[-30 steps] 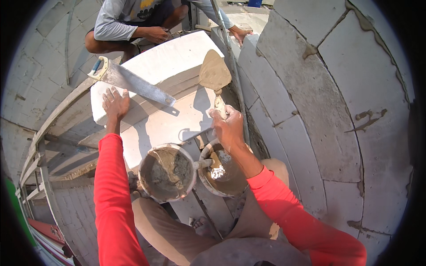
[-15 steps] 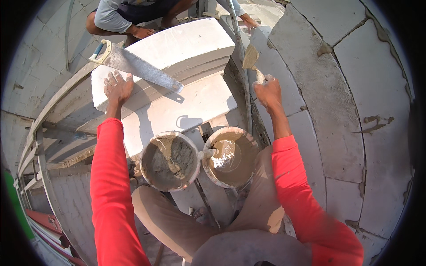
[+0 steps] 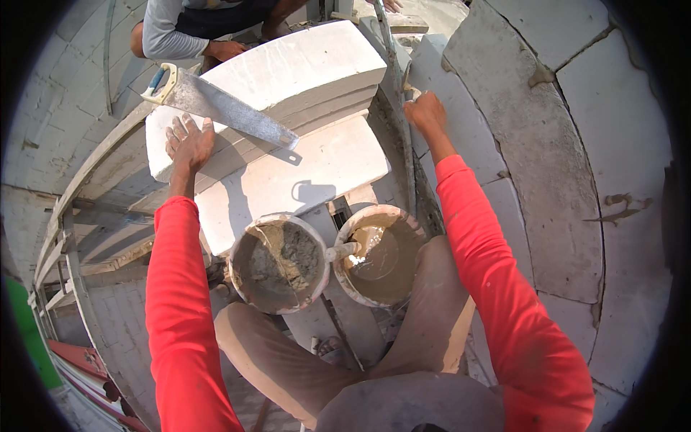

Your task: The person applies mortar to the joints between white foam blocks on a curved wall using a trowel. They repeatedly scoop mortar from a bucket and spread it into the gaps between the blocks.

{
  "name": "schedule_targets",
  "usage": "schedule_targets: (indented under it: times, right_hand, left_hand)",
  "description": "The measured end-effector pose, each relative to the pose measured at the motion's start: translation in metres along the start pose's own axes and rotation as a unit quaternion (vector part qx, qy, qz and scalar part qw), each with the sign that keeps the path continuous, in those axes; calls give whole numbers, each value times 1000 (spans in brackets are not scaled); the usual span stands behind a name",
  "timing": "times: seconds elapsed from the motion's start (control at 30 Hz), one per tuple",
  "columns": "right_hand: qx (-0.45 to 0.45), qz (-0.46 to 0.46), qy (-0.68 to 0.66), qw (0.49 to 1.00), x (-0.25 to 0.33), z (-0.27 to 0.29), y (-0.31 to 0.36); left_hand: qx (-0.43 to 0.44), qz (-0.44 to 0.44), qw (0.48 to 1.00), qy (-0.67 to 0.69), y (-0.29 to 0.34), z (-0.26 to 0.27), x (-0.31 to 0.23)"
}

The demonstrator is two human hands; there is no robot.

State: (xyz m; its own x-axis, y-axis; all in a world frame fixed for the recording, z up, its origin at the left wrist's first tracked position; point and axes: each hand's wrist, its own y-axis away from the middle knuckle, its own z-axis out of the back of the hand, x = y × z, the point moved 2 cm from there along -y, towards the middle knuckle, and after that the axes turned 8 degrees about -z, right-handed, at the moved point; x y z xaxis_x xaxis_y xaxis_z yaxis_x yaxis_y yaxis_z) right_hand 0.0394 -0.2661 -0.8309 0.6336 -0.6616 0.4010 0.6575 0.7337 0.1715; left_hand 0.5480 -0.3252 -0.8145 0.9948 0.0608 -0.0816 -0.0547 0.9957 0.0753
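Note:
My left hand point(image 3: 191, 142) lies with its fingers spread on the near left end of a stack of white blocks point(image 3: 288, 68). Just beyond its fingertips, a handsaw point(image 3: 227, 109) with a pale and blue handle rests across the top block. My right hand point(image 3: 426, 114) is closed around the handle of a trowel point(image 3: 411, 89), beside the edge of the block wall. The trowel's blade is seen nearly edge-on and is largely hidden. Between my knees and the stack stands a bucket of grey mortar point(image 3: 284, 263), touching a second bucket of murky water point(image 3: 389, 270).
A stick-like handle point(image 3: 341, 251) leans out of the water bucket. At right the wall of pale blocks point(image 3: 518, 165) curves away with mortar in its joints. Across the stack a co-worker's hand point(image 3: 225, 50) rests near the blocks. Scaffold rails point(image 3: 68, 245) run along the left.
My right hand has moved up and slightly left with the trowel, whose blade has turned from broadside to nearly edge-on. My left hand stays on the block. The co-worker's far hand has drawn back.

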Motion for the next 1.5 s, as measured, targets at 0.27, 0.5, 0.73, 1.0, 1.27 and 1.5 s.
schedule_targets:
  times: [0.27,0.5,0.73,1.0,1.27,1.5]
  right_hand:
    - [-14,21,-21,999,-13,-4,-2]
    - [-12,44,-10,999,-28,3,15]
    - [-19,30,57,998,-67,4,33]
    - [-34,142,107,983,-74,-12,-1]
    - [-24,151,126,980,-66,-11,-10]
    - [-48,150,42,987,-55,9,13]
  left_hand:
    - [6,7,1000,5,-2,1,1]
    - [15,0,1000,13,0,2,0]
    - [5,0,1000,14,0,2,-1]
    - [11,3,1000,9,-2,1,0]
    - [2,11,1000,6,-5,-3,2]
    - [7,12,1000,11,-2,0,1]
